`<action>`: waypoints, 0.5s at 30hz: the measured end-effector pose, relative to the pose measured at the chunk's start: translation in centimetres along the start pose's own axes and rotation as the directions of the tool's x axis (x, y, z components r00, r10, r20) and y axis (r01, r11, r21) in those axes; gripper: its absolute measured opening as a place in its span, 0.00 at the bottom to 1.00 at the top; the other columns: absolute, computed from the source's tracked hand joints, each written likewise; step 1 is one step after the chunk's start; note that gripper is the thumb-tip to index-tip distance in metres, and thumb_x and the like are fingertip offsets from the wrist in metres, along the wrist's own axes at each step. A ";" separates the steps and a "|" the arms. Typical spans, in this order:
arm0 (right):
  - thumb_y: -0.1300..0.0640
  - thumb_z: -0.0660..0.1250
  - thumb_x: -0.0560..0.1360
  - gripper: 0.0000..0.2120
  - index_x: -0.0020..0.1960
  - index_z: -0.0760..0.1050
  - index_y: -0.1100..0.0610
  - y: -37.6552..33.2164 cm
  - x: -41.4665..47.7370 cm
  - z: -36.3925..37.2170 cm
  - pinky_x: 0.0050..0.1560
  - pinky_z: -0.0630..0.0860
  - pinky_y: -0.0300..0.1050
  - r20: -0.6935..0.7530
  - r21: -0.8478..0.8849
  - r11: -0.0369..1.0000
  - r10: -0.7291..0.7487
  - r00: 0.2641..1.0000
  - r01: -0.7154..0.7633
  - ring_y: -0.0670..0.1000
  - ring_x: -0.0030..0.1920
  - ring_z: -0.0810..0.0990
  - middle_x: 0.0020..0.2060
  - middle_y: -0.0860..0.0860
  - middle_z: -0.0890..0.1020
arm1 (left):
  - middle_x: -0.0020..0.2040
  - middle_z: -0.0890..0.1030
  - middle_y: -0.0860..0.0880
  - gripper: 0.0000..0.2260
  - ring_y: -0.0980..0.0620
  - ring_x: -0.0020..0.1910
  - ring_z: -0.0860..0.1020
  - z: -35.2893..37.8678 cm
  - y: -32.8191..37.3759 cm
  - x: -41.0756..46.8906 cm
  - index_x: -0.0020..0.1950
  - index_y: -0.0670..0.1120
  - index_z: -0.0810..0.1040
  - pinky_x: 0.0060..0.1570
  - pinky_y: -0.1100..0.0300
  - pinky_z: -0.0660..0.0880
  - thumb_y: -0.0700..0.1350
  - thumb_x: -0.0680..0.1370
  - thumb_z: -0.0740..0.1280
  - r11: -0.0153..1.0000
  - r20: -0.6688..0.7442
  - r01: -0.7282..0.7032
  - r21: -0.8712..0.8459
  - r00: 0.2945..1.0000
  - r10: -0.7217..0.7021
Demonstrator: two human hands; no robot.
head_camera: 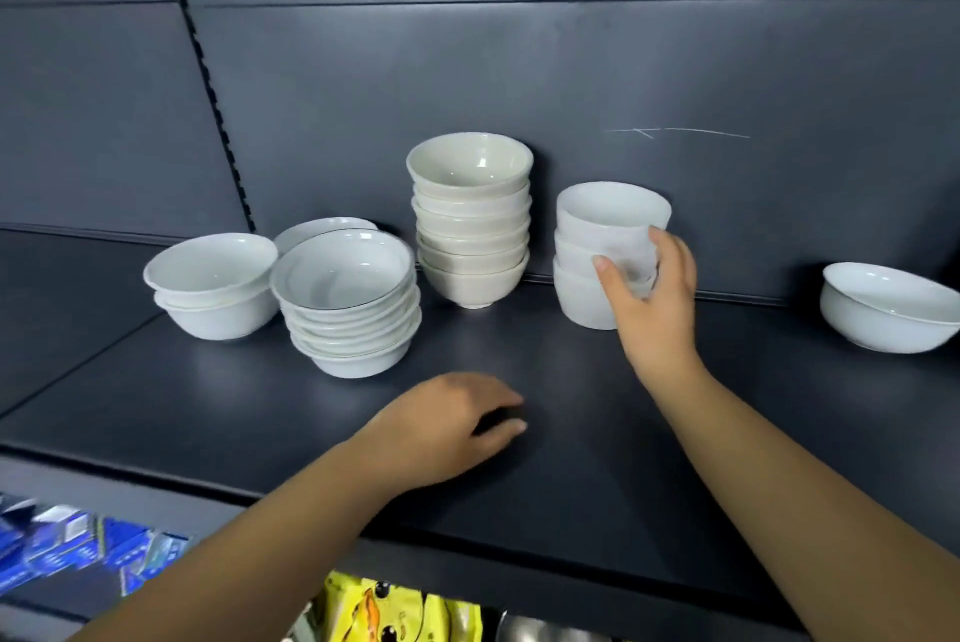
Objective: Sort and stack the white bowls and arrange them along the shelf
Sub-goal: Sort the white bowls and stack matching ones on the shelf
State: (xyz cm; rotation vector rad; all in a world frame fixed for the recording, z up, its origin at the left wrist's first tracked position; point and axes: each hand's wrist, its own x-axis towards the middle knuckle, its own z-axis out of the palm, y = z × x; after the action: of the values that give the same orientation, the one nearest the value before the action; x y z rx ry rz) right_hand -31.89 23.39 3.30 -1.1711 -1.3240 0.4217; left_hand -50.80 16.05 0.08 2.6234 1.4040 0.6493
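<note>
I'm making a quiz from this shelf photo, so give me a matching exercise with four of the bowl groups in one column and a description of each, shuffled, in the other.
Column one:
1. tall cream stack
2. short straight-sided stack
3. single bowl
4. stack of two

Column two:
A. farthest left on the shelf
B. alone at the far right
C. the right hand is on it
D. tallest, against the back wall

Pairs: 1-D, 2-C, 3-B, 4-A
</note>
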 end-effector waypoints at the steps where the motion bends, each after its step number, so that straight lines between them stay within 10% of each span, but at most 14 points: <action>1: 0.55 0.68 0.73 0.27 0.69 0.64 0.58 -0.9 -0.9 0.9 0.59 0.56 0.27 0.044 0.004 1.000 -0.020 0.999 0.020 0.43 0.64 0.63 0.65 0.48 0.65 | 0.50 0.84 0.49 0.19 0.56 0.50 0.77 -0.5 -1.2 -1.8 0.52 0.45 0.82 0.52 0.66 0.69 0.56 0.75 0.59 0.998 0.012 -0.019 0.052 1.000 0.018; 8: 0.50 0.72 0.69 0.36 0.72 0.60 0.53 -5.8 -6.9 9.9 0.68 0.61 0.40 0.521 0.067 0.994 0.044 0.852 -0.092 0.43 0.68 0.62 0.67 0.44 0.64 | 0.48 0.84 0.46 0.26 0.52 0.49 0.79 -5.5 -9.4 -9.9 0.49 0.42 0.82 0.50 0.69 0.67 0.61 0.75 0.56 0.982 -0.121 0.177 0.068 0.978 -0.168; 15: 0.58 0.78 0.62 0.51 0.73 0.47 0.51 -5.5 -8.5 14.3 0.67 0.61 0.40 0.625 0.118 0.972 0.086 0.776 -0.202 0.43 0.69 0.61 0.71 0.46 0.60 | 0.66 0.74 0.49 0.20 0.53 0.65 0.71 -6.6 -12.5 -10.9 0.67 0.45 0.72 0.58 0.70 0.61 0.51 0.77 0.64 0.890 -0.140 0.423 -0.173 0.884 -0.447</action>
State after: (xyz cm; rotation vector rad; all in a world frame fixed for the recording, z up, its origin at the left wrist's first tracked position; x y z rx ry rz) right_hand -48.97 20.17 0.96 -1.0179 -1.7139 1.0924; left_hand -68.43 13.60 -0.96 2.0757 1.8441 0.8884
